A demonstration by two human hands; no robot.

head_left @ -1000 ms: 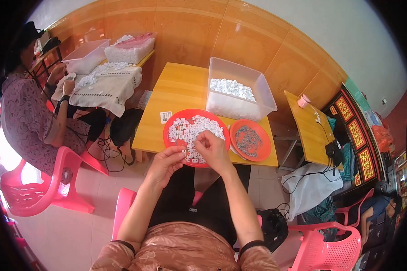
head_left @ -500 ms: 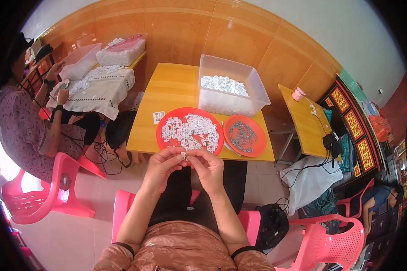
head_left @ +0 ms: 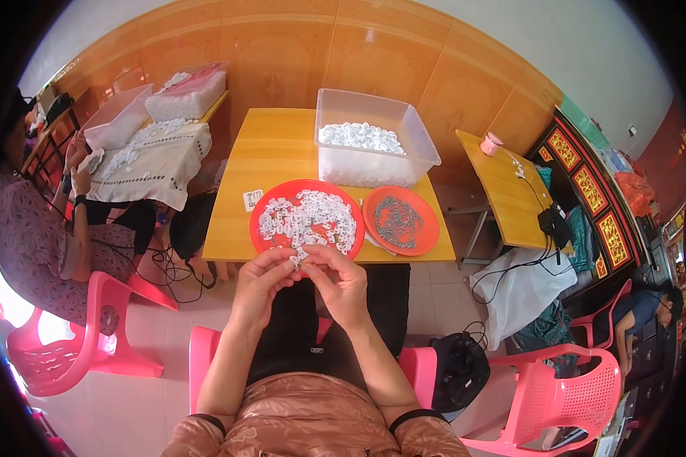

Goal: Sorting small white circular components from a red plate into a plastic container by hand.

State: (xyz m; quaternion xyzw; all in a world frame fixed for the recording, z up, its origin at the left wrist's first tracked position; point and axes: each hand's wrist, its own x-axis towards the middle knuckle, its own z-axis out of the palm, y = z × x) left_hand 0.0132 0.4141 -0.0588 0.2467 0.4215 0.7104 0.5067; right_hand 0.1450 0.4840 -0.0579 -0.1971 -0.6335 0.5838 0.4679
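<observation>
My left hand (head_left: pixel 261 283) and my right hand (head_left: pixel 341 285) meet just over the near rim of a red plate (head_left: pixel 255 228). Between their pinched fingertips is a small white plastic piece (head_left: pixel 295 260); the fingers cover most of it. Many similar white pieces (head_left: pixel 312 217) lie spread in that plate. Just right of it, an orange-red plate (head_left: pixel 423 242) carries a heap of small grey metal parts (head_left: pixel 398 221). Behind both plates stands a clear plastic bin (head_left: pixel 366 171) with more white pieces (head_left: pixel 360 138) inside.
The plates rest on a yellow table (head_left: pixel 270 145); a small white card (head_left: pixel 252 199) lies at its left. A co-worker (head_left: pixel 34 228) sits at a cloth-covered table (head_left: pixel 168 164) on the left. Pink chairs (head_left: pixel 556 404), a black bag (head_left: pixel 461 373) and cables surround my seat.
The whole view has shifted slightly, so the table appears further left. My hands stay together at the small white piece, with a small change in finger position. The co-worker's hands have moved.
</observation>
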